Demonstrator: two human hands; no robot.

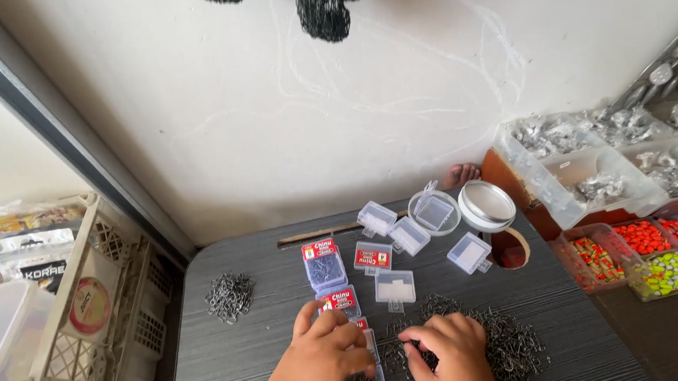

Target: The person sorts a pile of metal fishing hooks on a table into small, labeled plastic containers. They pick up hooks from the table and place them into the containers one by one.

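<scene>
Scuffed white wall (320,111), dark table (582,323)

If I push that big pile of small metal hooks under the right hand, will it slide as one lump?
Probably not. The big pile of hooks is loose and spread thin, so it would likely smear and shed strays. The tangled pieces may drag neighbours in clumps. Near the right hand, the points look sharp, so pinching could prick.

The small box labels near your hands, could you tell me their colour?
The labels are red with white patches, clearest in the head view.

Dark wood-grain table (266,351), red-labelled clear boxes (325,266), silvery-grey hooks (230,295).
</scene>
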